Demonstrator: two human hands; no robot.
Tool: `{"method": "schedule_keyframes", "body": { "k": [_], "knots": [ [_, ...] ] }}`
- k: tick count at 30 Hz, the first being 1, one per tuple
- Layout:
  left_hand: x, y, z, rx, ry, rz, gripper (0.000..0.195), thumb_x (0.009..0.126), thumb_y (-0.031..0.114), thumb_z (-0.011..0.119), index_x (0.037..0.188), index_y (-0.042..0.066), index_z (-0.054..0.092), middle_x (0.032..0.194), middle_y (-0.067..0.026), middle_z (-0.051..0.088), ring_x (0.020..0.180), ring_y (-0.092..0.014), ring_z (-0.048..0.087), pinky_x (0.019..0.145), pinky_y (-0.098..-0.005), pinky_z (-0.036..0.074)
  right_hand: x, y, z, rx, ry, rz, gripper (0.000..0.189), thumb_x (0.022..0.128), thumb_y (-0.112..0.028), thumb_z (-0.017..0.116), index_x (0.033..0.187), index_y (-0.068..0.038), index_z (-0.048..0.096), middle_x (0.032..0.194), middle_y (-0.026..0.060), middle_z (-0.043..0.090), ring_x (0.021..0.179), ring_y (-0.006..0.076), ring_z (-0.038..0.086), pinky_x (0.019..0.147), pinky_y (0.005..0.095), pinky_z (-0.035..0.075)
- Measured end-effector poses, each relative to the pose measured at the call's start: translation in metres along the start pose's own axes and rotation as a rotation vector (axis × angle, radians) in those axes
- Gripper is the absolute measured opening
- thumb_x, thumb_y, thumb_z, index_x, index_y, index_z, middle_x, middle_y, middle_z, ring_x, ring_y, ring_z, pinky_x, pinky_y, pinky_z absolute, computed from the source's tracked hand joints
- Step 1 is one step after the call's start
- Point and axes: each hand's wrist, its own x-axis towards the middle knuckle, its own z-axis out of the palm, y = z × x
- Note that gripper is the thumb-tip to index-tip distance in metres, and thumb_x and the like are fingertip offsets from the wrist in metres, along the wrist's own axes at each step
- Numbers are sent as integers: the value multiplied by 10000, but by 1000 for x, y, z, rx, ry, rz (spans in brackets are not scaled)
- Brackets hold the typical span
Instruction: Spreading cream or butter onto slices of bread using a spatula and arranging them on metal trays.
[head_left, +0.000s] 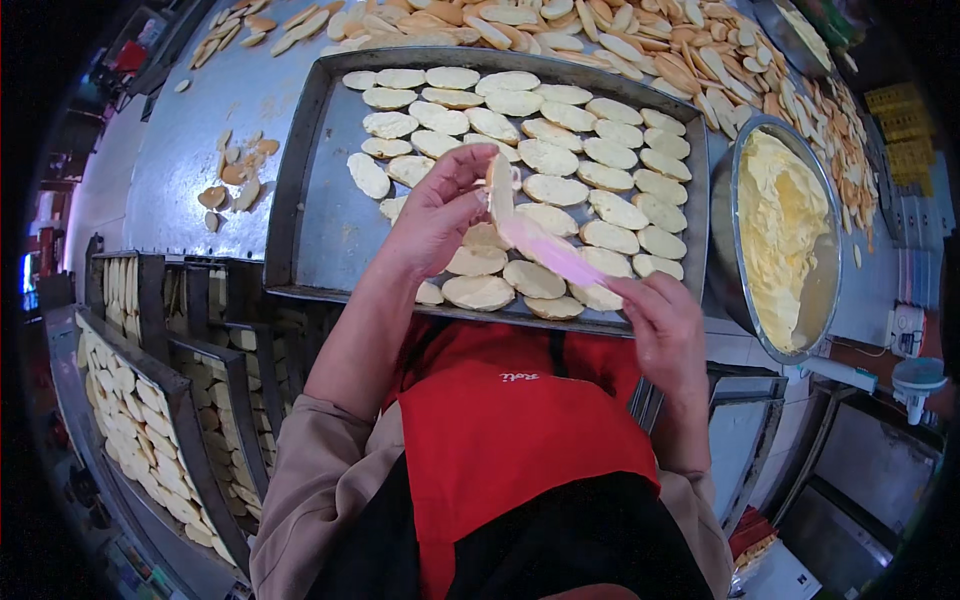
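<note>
Between the fingers of my left hand (442, 214) a bread slice (501, 187) is held up on edge above the baking tray. My right hand (666, 326) grips a pink spatula (553, 251) by its end, and the blade meets the lower part of that slice. Below both hands lies a large metal baking tray (319, 225), with rows of oval bread slices coated in pale cream (555, 189). Bare metal shows along the tray's left side. To the right stands a steel bowl (739, 300) of pale yellow cream (780, 232).
Plain bread slices (675, 45) are heaped along the back and right of the metal table (187, 135). Broken pieces (236, 176) lie at left. Trays of coated slices (135, 420) stand in a rack at lower left. A second bowl (795, 34) sits at far right.
</note>
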Motion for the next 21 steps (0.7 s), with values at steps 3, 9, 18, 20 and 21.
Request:
{"method": "schedule_keyframes", "body": {
  "k": [3,9,18,20,21],
  "knots": [
    [1,1,0,-26,25,40,459,801,24,503,1226,99,345,1149,-65,465,1055,-179,473,844,-332,425,-9,11,4,106,-23,63,254,699,58,552,929,-36,609,655,95,495,594,215,497,522,294,393],
    [-2,-6,19,-176,117,322,509,789,-18,507,1235,134,316,1186,-64,431,1079,-195,449,867,-367,417,-7,5,41,309,148,104,260,722,75,540,960,-12,602,666,84,489,598,191,481,543,270,393],
    [-5,-22,24,73,137,616,466,753,-42,576,1139,87,348,1171,-64,379,1079,-176,412,877,-284,383,16,-1,49,-248,306,-144,296,700,69,534,979,-18,580,660,99,455,590,257,476,527,339,392],
    [-4,-20,21,72,155,661,473,747,-47,580,1135,93,349,1172,-66,372,1081,-177,411,885,-289,379,10,5,49,-140,296,-19,283,718,53,535,986,-26,580,666,108,467,588,252,479,521,326,387],
    [-4,-20,19,141,180,734,471,742,-57,579,1123,98,350,1176,-69,365,1084,-181,409,884,-295,382,6,9,52,-31,275,104,269,736,38,535,992,-34,581,671,117,480,586,247,483,516,312,381]
  ]
}}
